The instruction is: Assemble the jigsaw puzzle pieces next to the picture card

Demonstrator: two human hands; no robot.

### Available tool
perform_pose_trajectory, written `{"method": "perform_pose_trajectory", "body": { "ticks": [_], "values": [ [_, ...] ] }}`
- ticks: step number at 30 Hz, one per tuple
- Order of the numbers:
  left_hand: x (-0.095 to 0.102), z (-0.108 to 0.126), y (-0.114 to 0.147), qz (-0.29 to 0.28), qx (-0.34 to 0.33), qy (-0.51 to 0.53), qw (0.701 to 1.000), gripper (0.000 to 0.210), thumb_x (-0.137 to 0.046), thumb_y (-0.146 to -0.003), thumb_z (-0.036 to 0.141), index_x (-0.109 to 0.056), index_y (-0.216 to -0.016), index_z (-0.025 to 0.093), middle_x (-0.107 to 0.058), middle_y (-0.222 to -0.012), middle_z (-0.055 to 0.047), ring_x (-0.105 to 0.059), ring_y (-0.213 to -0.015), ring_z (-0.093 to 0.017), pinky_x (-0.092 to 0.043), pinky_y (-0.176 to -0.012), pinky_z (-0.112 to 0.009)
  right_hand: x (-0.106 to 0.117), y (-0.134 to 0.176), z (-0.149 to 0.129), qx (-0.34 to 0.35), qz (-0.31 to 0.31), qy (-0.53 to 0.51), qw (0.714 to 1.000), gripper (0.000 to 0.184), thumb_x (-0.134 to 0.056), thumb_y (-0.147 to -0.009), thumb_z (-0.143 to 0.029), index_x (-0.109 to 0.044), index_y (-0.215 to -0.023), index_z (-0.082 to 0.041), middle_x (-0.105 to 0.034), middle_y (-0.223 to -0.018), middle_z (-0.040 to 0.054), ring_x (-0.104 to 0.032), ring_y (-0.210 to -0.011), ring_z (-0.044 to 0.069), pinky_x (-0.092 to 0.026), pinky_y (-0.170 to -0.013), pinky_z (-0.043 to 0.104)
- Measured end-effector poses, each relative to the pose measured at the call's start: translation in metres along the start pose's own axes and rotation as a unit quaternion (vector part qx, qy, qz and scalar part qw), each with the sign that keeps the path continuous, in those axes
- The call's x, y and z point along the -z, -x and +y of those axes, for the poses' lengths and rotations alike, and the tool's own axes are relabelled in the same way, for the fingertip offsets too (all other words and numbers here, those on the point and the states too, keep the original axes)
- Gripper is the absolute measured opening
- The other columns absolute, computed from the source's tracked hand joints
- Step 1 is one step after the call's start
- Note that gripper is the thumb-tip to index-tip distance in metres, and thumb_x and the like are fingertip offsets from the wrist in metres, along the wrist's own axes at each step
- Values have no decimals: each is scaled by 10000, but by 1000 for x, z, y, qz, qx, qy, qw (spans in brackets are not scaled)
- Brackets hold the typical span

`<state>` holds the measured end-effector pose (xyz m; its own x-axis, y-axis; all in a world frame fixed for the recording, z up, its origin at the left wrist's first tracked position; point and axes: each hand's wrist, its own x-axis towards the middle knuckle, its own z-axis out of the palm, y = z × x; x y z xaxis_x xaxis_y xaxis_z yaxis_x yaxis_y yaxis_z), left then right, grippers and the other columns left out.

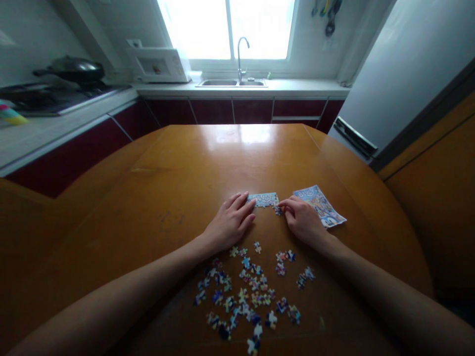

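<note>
The left hand [229, 222] is lying flat and palm down on the glossy orange-brown wooden surface [178, 168], fingers extended and close together, holding nothing; its fingertips are touching the left edge of the small assembled strip of pale blue jigsaw pieces [263, 199]. The right hand [302, 217] is resting on the surface just to the right of that strip, its fingers curled inward, with thumb and forefinger pinching a single small multicoloured jigsaw piece [277, 210] against the lower right corner of the assembled strip. The piece is touching or nearly touching the strip; whether it is interlocked cannot be determined. Just beyond the right hand, a glossy printed rectangular reference picture in blue and mixed colours [319, 205] is lying flat on the surface, angled, its near edge partly hidden behind the hand. Closer to the person, between the two forearms, a scattered spread of loose multicoloured jigsaw pieces [247, 291] is lying on the surface, well apart from the assembled strip. Beyond the surface, a pale kitchen counter with dark red cabinet fronts is carrying a stainless steel sink with a curved tap [241, 59] under a bright window, a white microwave oven [158, 65] and a black wok [76, 69] on the hob.
</note>
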<state>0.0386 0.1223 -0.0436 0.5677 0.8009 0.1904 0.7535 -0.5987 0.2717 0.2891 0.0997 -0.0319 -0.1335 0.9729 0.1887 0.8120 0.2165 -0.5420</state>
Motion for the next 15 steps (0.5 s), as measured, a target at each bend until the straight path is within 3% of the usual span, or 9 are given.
{"method": "perform_pose_trajectory", "body": {
  "ticks": [15],
  "values": [
    [-2, -1, 1, 3, -1, -4, 1000, 459, -372, -1043, 431, -492, -1445, 245, -389, -1574, -76, -325, -1452, -280, -301, -1209, -491, 1, 0, 1, 0, -15, 5, 1000, 240, -511, -924, -154, -737, -980, -215, -696, -1008, 64, -643, -896, 195, -464, -831, 314]
  ]
}}
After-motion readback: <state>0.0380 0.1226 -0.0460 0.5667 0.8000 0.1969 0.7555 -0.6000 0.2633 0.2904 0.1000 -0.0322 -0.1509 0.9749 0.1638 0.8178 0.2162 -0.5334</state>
